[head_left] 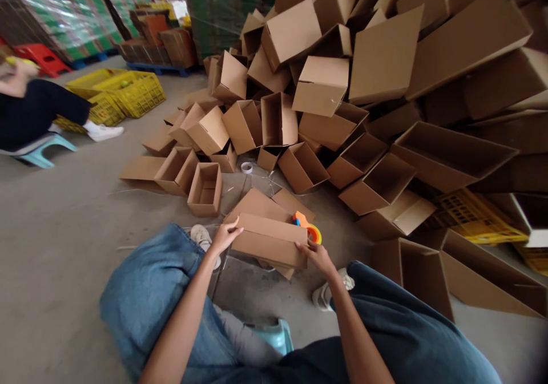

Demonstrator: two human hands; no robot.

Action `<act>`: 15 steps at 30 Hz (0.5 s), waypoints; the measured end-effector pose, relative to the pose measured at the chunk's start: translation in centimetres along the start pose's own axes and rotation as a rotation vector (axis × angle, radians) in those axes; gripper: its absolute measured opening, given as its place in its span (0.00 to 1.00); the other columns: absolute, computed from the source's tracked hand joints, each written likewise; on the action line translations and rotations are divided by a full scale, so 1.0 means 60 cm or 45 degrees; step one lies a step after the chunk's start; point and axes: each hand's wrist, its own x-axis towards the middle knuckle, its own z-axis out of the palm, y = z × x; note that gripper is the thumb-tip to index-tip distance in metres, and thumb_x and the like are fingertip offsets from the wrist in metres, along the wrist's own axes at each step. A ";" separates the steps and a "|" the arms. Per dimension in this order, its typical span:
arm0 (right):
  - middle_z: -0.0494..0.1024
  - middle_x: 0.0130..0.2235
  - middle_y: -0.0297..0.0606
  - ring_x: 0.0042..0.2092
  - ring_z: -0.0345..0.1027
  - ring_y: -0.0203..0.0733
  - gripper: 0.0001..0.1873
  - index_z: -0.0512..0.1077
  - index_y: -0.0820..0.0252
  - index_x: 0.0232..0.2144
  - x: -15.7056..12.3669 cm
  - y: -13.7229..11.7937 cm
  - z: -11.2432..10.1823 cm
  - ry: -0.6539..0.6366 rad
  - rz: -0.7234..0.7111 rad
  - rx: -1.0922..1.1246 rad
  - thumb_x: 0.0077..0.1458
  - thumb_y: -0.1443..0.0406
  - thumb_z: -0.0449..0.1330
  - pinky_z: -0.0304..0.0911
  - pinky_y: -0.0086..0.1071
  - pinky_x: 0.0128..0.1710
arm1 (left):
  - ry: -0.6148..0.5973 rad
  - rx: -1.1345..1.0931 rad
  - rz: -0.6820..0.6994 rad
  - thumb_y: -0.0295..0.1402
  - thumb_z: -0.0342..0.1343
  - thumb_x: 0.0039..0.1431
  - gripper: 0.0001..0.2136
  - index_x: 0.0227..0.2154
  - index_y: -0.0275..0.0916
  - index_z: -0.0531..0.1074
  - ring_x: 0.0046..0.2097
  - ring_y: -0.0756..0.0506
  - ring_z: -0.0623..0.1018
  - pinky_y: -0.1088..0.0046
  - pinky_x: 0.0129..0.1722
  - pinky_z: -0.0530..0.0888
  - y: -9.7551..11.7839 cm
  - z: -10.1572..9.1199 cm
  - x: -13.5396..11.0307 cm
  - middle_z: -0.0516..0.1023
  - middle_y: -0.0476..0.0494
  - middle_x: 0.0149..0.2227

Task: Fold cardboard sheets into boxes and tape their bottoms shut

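A small brown cardboard box (269,241) is between my hands, with a seam where two flaps meet running along its upper face. My left hand (226,235) grips its left end, thumb and fingers at the upper corner. At the opposite end my right hand (317,255) pinches the lower right edge. Just beyond the right end is an orange tape dispenser (302,219) with a yellow ring. Flat cardboard (256,202) lies under and behind the box. Whether the box rests on it I cannot tell.
A high heap of open cardboard boxes (244,126) fills the far side and right. A white tape roll (246,168) lies on the floor. Yellow crates (139,96) stand at left, near a seated person (34,110). A blue stool (274,335) is beneath me.
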 end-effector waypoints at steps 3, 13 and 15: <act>0.81 0.41 0.42 0.45 0.74 0.52 0.33 0.75 0.62 0.48 0.003 0.001 0.002 0.015 -0.016 0.023 0.46 0.46 0.61 0.67 0.38 0.45 | 0.069 -0.123 0.019 0.40 0.56 0.56 0.28 0.58 0.34 0.65 0.57 0.39 0.72 0.61 0.55 0.69 0.003 0.000 -0.003 0.79 0.42 0.47; 0.81 0.41 0.44 0.46 0.74 0.55 0.39 0.74 0.61 0.50 0.006 0.006 0.019 0.167 -0.011 0.106 0.42 0.43 0.62 0.68 0.41 0.45 | 0.120 -0.202 0.067 0.41 0.59 0.54 0.28 0.57 0.35 0.68 0.60 0.41 0.69 0.63 0.61 0.63 0.003 0.001 0.015 0.71 0.43 0.56; 0.81 0.41 0.43 0.46 0.74 0.54 0.38 0.74 0.59 0.50 0.007 0.011 0.023 0.183 -0.003 0.053 0.43 0.42 0.61 0.68 0.41 0.46 | 0.125 -0.211 0.067 0.41 0.60 0.53 0.29 0.58 0.36 0.67 0.60 0.41 0.68 0.62 0.62 0.62 -0.003 0.009 0.016 0.71 0.42 0.57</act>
